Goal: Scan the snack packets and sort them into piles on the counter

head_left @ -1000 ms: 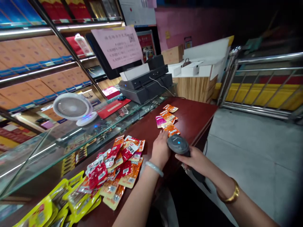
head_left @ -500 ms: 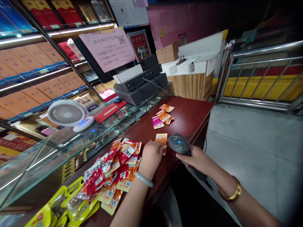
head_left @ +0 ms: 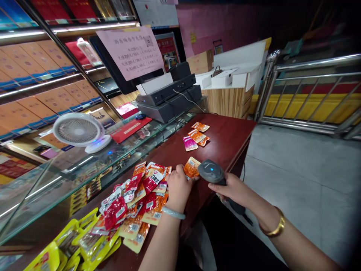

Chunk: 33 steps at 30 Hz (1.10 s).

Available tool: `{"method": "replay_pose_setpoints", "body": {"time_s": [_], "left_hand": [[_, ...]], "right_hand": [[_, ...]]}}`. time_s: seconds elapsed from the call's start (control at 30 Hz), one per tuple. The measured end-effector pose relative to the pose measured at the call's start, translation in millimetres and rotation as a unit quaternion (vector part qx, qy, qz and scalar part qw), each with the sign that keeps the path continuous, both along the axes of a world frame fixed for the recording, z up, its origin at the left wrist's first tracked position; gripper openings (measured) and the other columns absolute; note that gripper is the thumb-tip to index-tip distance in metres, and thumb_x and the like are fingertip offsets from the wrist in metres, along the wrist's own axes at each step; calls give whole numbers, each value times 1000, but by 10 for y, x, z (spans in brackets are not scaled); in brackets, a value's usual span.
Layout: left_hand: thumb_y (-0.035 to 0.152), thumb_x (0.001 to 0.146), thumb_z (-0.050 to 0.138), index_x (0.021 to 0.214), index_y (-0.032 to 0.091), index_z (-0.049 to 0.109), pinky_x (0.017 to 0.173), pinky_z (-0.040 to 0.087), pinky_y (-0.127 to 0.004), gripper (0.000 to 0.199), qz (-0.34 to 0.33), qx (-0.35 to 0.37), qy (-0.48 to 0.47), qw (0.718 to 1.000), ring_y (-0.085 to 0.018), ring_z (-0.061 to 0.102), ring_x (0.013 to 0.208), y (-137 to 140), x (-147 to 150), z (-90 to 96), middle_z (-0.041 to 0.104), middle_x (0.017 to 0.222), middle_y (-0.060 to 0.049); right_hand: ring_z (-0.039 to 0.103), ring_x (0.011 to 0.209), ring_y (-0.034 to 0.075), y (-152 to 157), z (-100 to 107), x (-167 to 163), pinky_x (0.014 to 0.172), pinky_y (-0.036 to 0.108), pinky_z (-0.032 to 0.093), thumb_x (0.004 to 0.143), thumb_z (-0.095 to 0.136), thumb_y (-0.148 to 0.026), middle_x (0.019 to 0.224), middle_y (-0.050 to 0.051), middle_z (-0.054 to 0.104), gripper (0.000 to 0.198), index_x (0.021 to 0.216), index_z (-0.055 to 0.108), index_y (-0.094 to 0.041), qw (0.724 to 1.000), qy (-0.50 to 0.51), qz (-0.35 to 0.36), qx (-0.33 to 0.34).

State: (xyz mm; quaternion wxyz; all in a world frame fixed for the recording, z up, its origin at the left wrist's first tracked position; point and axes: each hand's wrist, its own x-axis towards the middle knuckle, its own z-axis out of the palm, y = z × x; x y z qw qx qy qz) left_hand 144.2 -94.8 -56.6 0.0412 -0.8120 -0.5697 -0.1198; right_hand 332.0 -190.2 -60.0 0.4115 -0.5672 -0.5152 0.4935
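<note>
My right hand [head_left: 231,190] is wrapped around the handle of a dark grey barcode scanner [head_left: 211,172], which has a small blue light on top. The scanner's head points left, close to an orange snack packet [head_left: 191,167]. My left hand [head_left: 179,184] has its fingers closed at the near edge of that packet, just above the dark red table; the fingertips are partly hidden. Left of this hand lies a heap of red, white and orange snack packets [head_left: 148,201]. Farther along the table are several more orange packets [head_left: 197,134] and a magenta packet [head_left: 190,143].
Yellow packets [head_left: 96,248] lie at the table's near left end. A glass display counter [head_left: 50,180] runs along the left, bearing a white fan [head_left: 80,130] and a red folder [head_left: 131,130]. A dark cash drawer [head_left: 169,107] stands beyond, and a metal railing [head_left: 313,101] at right.
The orange packet under my left hand has turned and tilted, and my left fingers have shifted to its near edge. The scanner stays almost where it was, while the view has moved slightly.
</note>
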Motion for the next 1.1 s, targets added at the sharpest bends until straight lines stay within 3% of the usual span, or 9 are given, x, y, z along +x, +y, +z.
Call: {"method": "replay_pose_setpoints", "body": {"time_s": [0.2,0.37,0.5,0.63,0.87,1.0,1.1], "left_hand": [[45,79,72,110,14,51,85,40,-37,48,-15,-15,7,1000,-29,66,91,-5,-37,56,69,91,-10],[46,76,75,116,16,53,89,40,-40,55,-4,-48,-15,999,-31,65,100,35,-116,197,70,99,-13],[50,76,72,131,30,55,94,37,-43,60,6,-114,-21,993,-31,64,108,117,-362,425,72,111,-10],[44,80,67,124,41,64,98,33,-48,44,15,-167,36,985,-32,61,112,172,-613,543,72,114,-7],[37,73,73,124,37,67,96,37,-49,52,28,-104,81,991,-36,50,122,175,-635,453,63,123,-11],[43,77,69,121,34,68,99,36,-51,45,41,-62,57,996,-35,49,123,184,-566,432,63,127,-10],[49,83,64,119,32,69,99,38,-48,41,15,-71,27,997,-32,55,117,261,-429,428,67,122,-8]], "right_hand": [[58,43,14,48,36,-126,45,22,44,85,67,-48,48,-5,58,34,96,62,-17,1000,-11,25,4],[59,45,15,43,57,-143,46,23,45,86,66,-49,48,-3,60,32,90,62,-17,999,-19,28,3],[60,46,15,34,75,-141,47,23,44,85,66,-52,49,-2,61,35,85,61,-17,999,-22,38,-11],[60,46,15,53,68,-163,47,23,45,85,66,-52,49,-3,61,36,88,61,-17,999,-30,39,-17],[58,42,14,148,22,-260,44,23,44,83,67,-47,48,-6,58,35,97,60,-16,999,3,43,-17],[56,41,13,228,8,-232,42,21,42,82,68,-44,46,-6,56,34,98,60,-15,999,32,40,-16],[56,40,13,303,0,-157,42,21,42,82,68,-45,46,-6,57,36,100,61,-15,998,41,38,-13]]}}
